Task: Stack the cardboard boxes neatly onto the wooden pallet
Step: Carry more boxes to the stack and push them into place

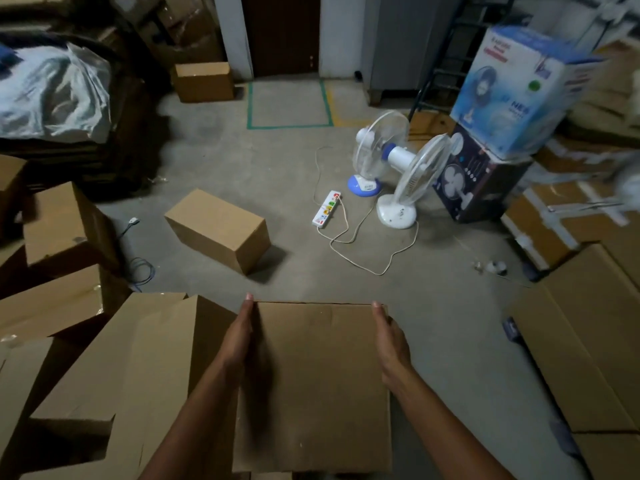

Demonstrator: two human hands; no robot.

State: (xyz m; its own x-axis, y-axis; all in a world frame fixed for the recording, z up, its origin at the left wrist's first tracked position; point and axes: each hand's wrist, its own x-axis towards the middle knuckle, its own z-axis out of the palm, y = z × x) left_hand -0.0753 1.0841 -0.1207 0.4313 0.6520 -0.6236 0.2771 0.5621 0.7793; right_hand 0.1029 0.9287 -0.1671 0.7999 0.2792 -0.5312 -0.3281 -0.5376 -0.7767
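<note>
One plain brown rectangular cardboard box point(318, 382) is held low in front, pressed between the straight-fingered left hand point(239, 337) and right hand point(389, 341). Another closed cardboard box point(218, 230) is seen beyond on the rough concrete floor point(277, 168).

Concrete floor point(277, 168) bears a box point(218, 230), power strip point(326, 208), fans point(377, 154) (two).

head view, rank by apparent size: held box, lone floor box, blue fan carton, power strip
1. Held brown cardboard box (nearness inflates it)
2. Blue-and-white printed fan carton
3. Lone brown cardboard box on floor
4. White power strip
</note>
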